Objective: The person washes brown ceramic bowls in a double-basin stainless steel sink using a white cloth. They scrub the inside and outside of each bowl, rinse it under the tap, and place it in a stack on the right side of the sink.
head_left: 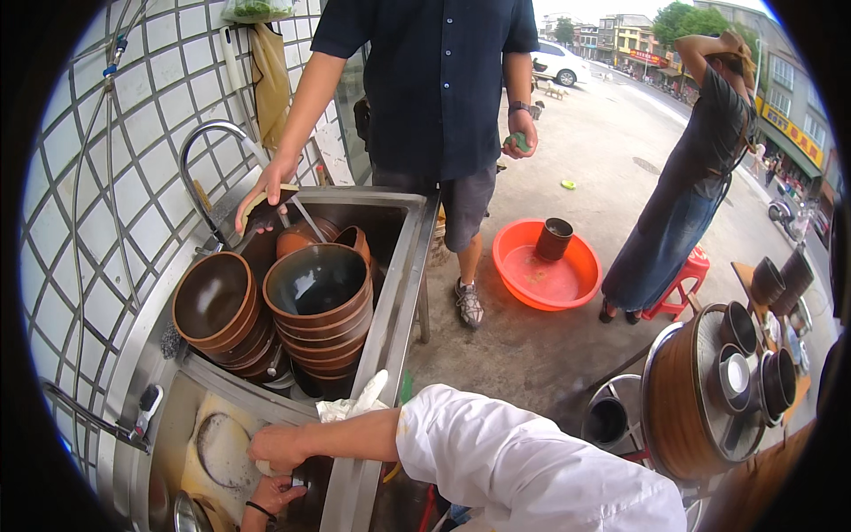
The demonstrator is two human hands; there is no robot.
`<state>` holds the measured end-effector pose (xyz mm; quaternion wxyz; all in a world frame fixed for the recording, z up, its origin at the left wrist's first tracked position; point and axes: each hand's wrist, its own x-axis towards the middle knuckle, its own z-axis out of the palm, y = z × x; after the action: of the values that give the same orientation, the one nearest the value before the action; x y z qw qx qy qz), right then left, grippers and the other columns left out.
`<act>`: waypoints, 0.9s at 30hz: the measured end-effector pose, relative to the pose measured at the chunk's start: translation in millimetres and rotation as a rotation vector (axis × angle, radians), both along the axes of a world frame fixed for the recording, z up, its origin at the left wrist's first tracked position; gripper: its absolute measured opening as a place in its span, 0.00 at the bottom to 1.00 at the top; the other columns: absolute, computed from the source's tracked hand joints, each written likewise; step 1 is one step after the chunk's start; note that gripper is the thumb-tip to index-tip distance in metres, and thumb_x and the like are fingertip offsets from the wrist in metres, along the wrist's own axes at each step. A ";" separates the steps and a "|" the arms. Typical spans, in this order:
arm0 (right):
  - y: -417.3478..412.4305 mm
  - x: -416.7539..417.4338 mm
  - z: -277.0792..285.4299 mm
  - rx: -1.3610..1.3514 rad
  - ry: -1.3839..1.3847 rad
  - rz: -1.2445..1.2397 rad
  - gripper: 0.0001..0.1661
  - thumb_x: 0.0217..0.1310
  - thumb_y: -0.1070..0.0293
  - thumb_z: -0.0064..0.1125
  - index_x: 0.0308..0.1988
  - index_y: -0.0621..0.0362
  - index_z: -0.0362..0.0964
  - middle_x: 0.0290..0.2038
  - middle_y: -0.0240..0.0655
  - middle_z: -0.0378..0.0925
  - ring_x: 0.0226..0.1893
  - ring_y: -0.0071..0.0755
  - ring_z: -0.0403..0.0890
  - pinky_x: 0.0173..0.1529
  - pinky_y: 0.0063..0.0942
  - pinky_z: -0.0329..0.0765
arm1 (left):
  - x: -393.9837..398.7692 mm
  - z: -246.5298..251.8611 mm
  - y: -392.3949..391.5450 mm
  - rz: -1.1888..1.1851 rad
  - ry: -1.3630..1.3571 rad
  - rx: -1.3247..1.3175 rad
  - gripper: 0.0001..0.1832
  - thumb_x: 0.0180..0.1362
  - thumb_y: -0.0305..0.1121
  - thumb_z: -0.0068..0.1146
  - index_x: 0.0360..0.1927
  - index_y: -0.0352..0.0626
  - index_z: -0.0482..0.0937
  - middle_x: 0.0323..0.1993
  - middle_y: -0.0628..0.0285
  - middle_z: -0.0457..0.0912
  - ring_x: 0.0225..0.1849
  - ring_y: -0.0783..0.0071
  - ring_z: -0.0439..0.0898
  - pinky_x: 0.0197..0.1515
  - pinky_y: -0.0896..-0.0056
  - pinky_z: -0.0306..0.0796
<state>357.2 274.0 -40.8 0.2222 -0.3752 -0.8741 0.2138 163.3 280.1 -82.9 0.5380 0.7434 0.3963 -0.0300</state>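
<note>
My right hand (282, 447), at the end of a white sleeve, is in the near sink basin (174, 405). Its fingers are curled round a small pale thing (267, 468) that is mostly covered. Just below is my left hand (269, 499), with a black band at the wrist and the thumb pointing right; whether it grips anything is unclear. Beside both hands lies a yellowish, wet-looking surface (223, 449) with a dark ring on it. The rim of a metal bowl (189, 513) shows at the bottom left.
Stacked brown bowls (318, 286) stand in the far basin. Across it, a person (439, 86) holds a bowl piece (266, 203) under the running tap (213, 126). A crumpled white cloth (352, 407) rests on the sink edge. An orange-red tub (546, 292) and a wooden barrel (678, 392) stand right.
</note>
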 end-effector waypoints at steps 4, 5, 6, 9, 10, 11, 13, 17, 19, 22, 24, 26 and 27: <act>-2.0 1.5 4.4 -0.018 0.034 -0.028 0.12 0.31 0.75 0.54 0.27 0.64 0.73 0.26 0.50 0.75 0.33 0.55 0.77 0.38 0.41 0.74 | -3.6 -5.1 16.2 -0.103 -0.001 0.044 0.11 0.42 0.34 0.69 0.25 0.38 0.80 0.16 0.75 0.71 0.20 0.88 0.63 0.22 0.81 0.59; -1.0 0.7 1.1 -0.011 0.053 -0.042 0.12 0.30 0.75 0.54 0.26 0.63 0.73 0.26 0.50 0.75 0.33 0.55 0.77 0.37 0.41 0.74 | -3.6 -4.2 20.1 -0.139 0.019 0.052 0.12 0.41 0.34 0.69 0.25 0.38 0.80 0.16 0.75 0.71 0.20 0.89 0.62 0.22 0.81 0.58; 0.8 -0.3 -2.1 0.000 0.062 -0.036 0.12 0.30 0.75 0.55 0.26 0.63 0.73 0.26 0.50 0.76 0.33 0.55 0.77 0.38 0.41 0.74 | -3.8 -1.3 21.8 -0.130 0.008 0.037 0.13 0.40 0.34 0.70 0.25 0.38 0.80 0.16 0.74 0.72 0.21 0.87 0.64 0.24 0.80 0.60; 2.9 3.9 -8.0 0.002 0.059 -0.034 0.13 0.33 0.75 0.54 0.28 0.64 0.73 0.28 0.50 0.75 0.34 0.55 0.76 0.40 0.40 0.73 | 0.7 3.5 27.5 -0.108 -0.029 -0.012 0.15 0.38 0.35 0.71 0.27 0.38 0.80 0.18 0.71 0.74 0.23 0.84 0.68 0.28 0.78 0.66; 0.7 1.9 -1.7 -0.008 0.050 -0.023 0.13 0.35 0.75 0.54 0.30 0.65 0.72 0.29 0.50 0.75 0.35 0.55 0.76 0.40 0.40 0.73 | -15.1 -4.9 37.1 -0.127 0.035 -0.047 0.17 0.40 0.36 0.67 0.32 0.37 0.79 0.25 0.64 0.80 0.29 0.82 0.75 0.36 0.77 0.70; -0.7 -0.2 2.3 -0.019 0.041 -0.012 0.13 0.37 0.76 0.53 0.31 0.65 0.71 0.30 0.49 0.75 0.36 0.55 0.76 0.41 0.40 0.73 | -30.7 -16.1 37.3 -0.153 -0.010 -0.042 0.20 0.42 0.37 0.66 0.36 0.36 0.77 0.30 0.62 0.78 0.34 0.77 0.74 0.41 0.73 0.69; 0.0 -3.9 3.2 0.027 0.094 -0.003 0.14 0.37 0.76 0.53 0.32 0.66 0.70 0.29 0.49 0.75 0.36 0.55 0.76 0.41 0.41 0.72 | -43.6 -18.7 34.5 -0.209 -0.106 -0.027 0.25 0.46 0.40 0.64 0.45 0.34 0.73 0.41 0.56 0.75 0.44 0.66 0.72 0.49 0.67 0.67; -1.4 0.1 14.3 -0.087 0.148 -0.110 0.15 0.38 0.75 0.54 0.33 0.66 0.67 0.31 0.49 0.73 0.37 0.56 0.74 0.41 0.42 0.71 | -43.2 -13.6 38.0 -0.262 -0.093 -0.010 0.25 0.45 0.38 0.62 0.46 0.34 0.72 0.42 0.56 0.74 0.45 0.63 0.72 0.50 0.66 0.67; 6.3 2.0 1.7 0.015 0.235 -0.119 0.15 0.39 0.75 0.53 0.34 0.65 0.66 0.33 0.49 0.72 0.39 0.55 0.73 0.42 0.42 0.71 | -36.1 -8.5 38.2 -0.274 -0.023 0.016 0.23 0.43 0.35 0.62 0.43 0.34 0.73 0.39 0.57 0.75 0.42 0.65 0.72 0.48 0.67 0.67; 10.7 0.2 -3.4 0.055 0.271 -0.088 0.15 0.40 0.74 0.53 0.34 0.65 0.66 0.35 0.48 0.71 0.40 0.55 0.72 0.44 0.42 0.70 | -33.1 -4.8 32.3 -0.277 0.083 0.072 0.21 0.41 0.32 0.62 0.39 0.34 0.74 0.35 0.59 0.75 0.39 0.68 0.73 0.44 0.69 0.67; 10.4 0.2 -2.5 0.048 0.263 -0.072 0.15 0.40 0.74 0.53 0.34 0.65 0.66 0.35 0.48 0.71 0.40 0.55 0.72 0.44 0.42 0.70 | -31.5 -5.6 29.4 -0.278 0.161 0.123 0.19 0.39 0.29 0.62 0.37 0.34 0.75 0.32 0.60 0.76 0.36 0.70 0.73 0.42 0.71 0.68; 10.0 1.2 -2.6 0.048 0.250 -0.069 0.15 0.39 0.75 0.53 0.34 0.65 0.66 0.35 0.48 0.71 0.40 0.55 0.72 0.44 0.42 0.70 | -29.1 -9.2 25.8 -0.286 0.252 0.177 0.17 0.37 0.27 0.62 0.35 0.34 0.76 0.30 0.62 0.76 0.34 0.72 0.74 0.39 0.72 0.68; 8.9 0.2 -2.4 0.047 0.279 -0.085 0.13 0.38 0.75 0.52 0.31 0.66 0.67 0.32 0.49 0.72 0.38 0.56 0.73 0.42 0.43 0.70 | -29.3 -11.5 23.4 -0.289 0.299 0.200 0.16 0.36 0.26 0.62 0.33 0.34 0.77 0.28 0.62 0.76 0.33 0.73 0.74 0.38 0.73 0.68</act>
<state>357.3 282.9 -43.2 0.3591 -0.3731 -0.8230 0.2336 133.9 303.5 -94.4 0.3871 0.8292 0.3622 -0.1772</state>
